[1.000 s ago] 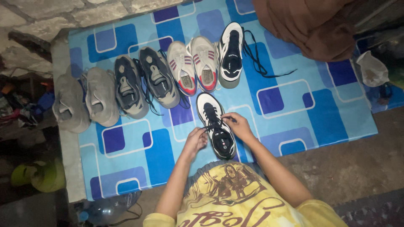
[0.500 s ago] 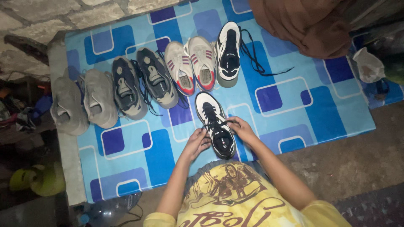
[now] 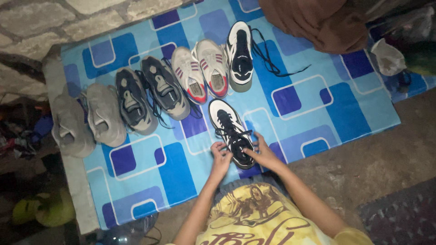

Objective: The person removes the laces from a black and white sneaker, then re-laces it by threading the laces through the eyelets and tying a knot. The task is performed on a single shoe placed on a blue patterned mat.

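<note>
A black-and-white sneaker (image 3: 230,128) lies on the blue patterned mat (image 3: 318,109) just in front of me, toe pointing away. My left hand (image 3: 221,156) pinches its black lace at the left side near the heel opening. My right hand (image 3: 262,152) rests on the right side of the shoe, fingers on the lace by the tongue. Its matching sneaker (image 3: 239,55) stands in the row behind, with loose black laces trailing to the right.
In the row are also a beige pair with red stripes (image 3: 200,72), a dark grey pair (image 3: 145,95) and a plain grey pair (image 3: 86,120). A brown cloth (image 3: 318,20) lies at the back right, a stone wall at the back left, a plastic bottle (image 3: 125,231) below.
Both hands slid back along the sneaker toward its heel end, still on the lace. The view shifted, so the row of shoes sits slightly higher and further left in frame.
</note>
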